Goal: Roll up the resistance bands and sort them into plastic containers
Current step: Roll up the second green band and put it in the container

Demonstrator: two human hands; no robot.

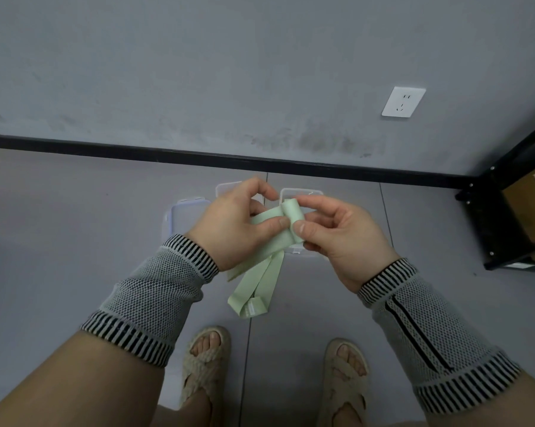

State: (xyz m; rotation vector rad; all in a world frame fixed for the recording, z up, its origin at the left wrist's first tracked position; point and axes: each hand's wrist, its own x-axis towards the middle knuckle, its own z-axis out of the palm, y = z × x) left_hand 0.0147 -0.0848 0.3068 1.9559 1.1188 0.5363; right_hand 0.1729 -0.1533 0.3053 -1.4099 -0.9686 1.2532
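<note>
— What's the band (261, 257) like?

— Pale green, flat and matte, a wide ribbon. One end is curled into a small loose roll up between both hands; the rest hangs down in doubled strips, ending in a loop with a little white tag above the feet.

— How are the hands on it?

— The left hand (235, 224) pinches the flat part just beside the roll, thumb on top, fingers curled behind. The right hand (337, 235) has thumb and fingertips clamped on the roll itself.

— And the boxes?

— Three clear plastic boxes (179, 217) sit on the grey floor (75, 211) under the hands, rounded corners. The hands and band cover most of them, so I can't tell what's inside.

— Anything else about?

— Knitted grey sleeves (155, 291) with striped cuffs, woven beige sandals (204, 365). A black skirting runs along the grey wall, which carries a white socket (403, 101). At the right, a black metal rack (506, 211) holds a cardboard carton (531, 204).
</note>
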